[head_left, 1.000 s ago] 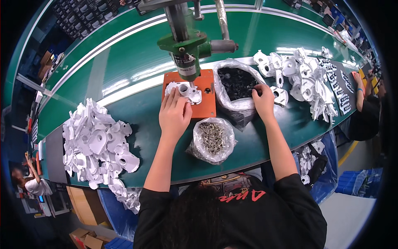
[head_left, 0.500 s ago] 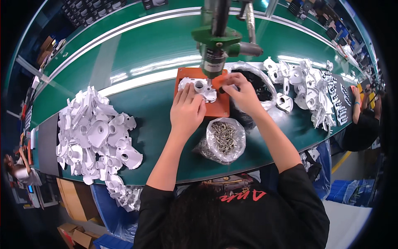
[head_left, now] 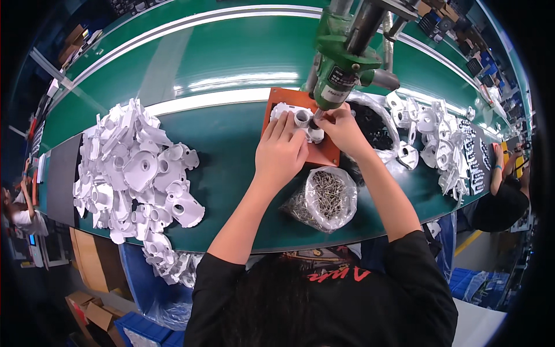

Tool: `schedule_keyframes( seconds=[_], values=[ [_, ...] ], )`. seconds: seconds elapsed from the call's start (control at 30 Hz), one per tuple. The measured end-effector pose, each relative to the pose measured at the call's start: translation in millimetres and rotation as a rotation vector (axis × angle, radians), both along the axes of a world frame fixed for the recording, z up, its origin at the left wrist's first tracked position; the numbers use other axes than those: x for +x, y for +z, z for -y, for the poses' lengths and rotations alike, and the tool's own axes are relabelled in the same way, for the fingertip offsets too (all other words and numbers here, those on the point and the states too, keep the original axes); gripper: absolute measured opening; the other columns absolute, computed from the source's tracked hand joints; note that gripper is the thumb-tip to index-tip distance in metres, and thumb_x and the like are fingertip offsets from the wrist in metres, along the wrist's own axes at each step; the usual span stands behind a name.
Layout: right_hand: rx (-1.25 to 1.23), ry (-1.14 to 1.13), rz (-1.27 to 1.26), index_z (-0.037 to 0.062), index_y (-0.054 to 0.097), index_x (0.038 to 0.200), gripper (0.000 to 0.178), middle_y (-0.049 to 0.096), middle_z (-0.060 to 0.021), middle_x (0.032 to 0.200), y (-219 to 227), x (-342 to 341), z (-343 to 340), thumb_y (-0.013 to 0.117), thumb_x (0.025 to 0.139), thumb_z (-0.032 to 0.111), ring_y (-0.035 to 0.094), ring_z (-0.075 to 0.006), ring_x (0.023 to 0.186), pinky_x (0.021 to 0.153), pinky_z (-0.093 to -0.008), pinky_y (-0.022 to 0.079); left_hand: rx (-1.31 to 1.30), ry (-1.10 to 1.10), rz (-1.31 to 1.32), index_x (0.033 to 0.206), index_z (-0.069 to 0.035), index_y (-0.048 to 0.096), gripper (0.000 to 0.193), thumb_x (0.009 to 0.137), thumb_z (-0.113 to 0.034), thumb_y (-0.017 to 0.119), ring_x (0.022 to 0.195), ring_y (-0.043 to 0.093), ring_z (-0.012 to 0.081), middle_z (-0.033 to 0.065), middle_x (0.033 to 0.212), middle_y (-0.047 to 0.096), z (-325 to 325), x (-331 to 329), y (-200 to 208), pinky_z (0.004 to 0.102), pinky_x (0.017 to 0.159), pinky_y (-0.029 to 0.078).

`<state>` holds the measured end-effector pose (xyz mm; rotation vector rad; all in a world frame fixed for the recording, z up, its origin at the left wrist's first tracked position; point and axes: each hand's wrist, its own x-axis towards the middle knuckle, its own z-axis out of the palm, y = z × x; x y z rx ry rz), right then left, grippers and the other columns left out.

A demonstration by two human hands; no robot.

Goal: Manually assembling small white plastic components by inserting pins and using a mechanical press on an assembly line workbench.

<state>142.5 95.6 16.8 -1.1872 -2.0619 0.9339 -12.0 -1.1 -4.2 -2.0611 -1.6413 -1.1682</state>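
Note:
A white moulded plastic part [head_left: 302,118] with a round collar lies on the orange board [head_left: 325,155]. My left hand [head_left: 281,149] holds it there, fingers stretched over its left side and thumb along the near edge. The fingers of my right hand [head_left: 346,132] are pinched around a small black piece [head_left: 315,124] at the right side of the white part, beside the collar. Directly over this spot hangs the green press-like tool [head_left: 341,69], its lower tip close to my right fingertips. Those fingertips partly hide the black piece.
An open clear bag of screws [head_left: 329,199] stands nearer me. Bagged black parts [head_left: 371,124] sit right of the board. White parts are heaped at left [head_left: 139,173] and right [head_left: 442,136]. Another person [head_left: 502,199] works at far right.
My right hand has brought the black piece left, against the white part and under the tool. My left hand stays on the white part. The whole view has shifted somewhat.

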Motion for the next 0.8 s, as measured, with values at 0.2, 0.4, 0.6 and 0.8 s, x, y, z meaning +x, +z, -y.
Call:
schedule_keyframes(
  seconds=[0.2, 0.4, 0.6, 0.8],
  values=[
    [0.177, -0.007, 0.008, 0.0026, 0.053, 0.112, 0.040, 0.048, -0.0144, 0.114, -12, 2, 6, 0.066, 0.080, 0.022, 0.043, -0.0313, 0.114, 0.097, -0.0449, 0.030, 0.004, 0.003, -0.024, 0.083, -0.003, 0.057, 0.012, 0.080, -0.014, 0.062, 0.110, 0.060, 0.0349, 0.0223, 0.113, 0.063, -2, 2, -1, 0.0456, 0.096, 0.046],
    [0.299, -0.119, 0.053, 0.0033, 0.052, 0.114, 0.042, 0.051, -0.0153, 0.114, 1, 4, 18, 0.068, 0.078, 0.018, 0.047, -0.0324, 0.111, 0.096, -0.0421, 0.035, 0.010, 0.005, -0.022, 0.084, -0.004, 0.057, 0.012, 0.080, -0.015, 0.061, 0.110, 0.060, 0.0352, 0.0224, 0.113, 0.063, -2, 4, 0, 0.0453, 0.097, 0.045],
    [0.152, 0.108, -0.051, 0.0021, 0.062, 0.095, 0.020, 0.062, -0.0109, 0.094, 29, 54, 64, 0.069, 0.078, 0.010, 0.058, -0.0250, 0.091, 0.080, -0.0370, 0.046, 0.014, 0.004, -0.012, 0.082, -0.005, 0.056, 0.011, 0.080, -0.015, 0.061, 0.109, 0.060, 0.0351, 0.0224, 0.112, 0.063, -1, 0, -2, 0.0455, 0.097, 0.045],
    [0.320, 0.413, 0.311, 0.0028, 0.065, 0.078, 0.009, 0.060, -0.0075, 0.076, 34, 79, 95, 0.069, 0.070, 0.006, 0.056, -0.0268, 0.078, 0.070, -0.0379, 0.046, 0.019, 0.007, -0.018, 0.081, -0.005, 0.055, 0.011, 0.080, -0.014, 0.061, 0.109, 0.060, 0.0350, 0.0222, 0.112, 0.063, -1, 0, -1, 0.0460, 0.097, 0.045]
  ],
)
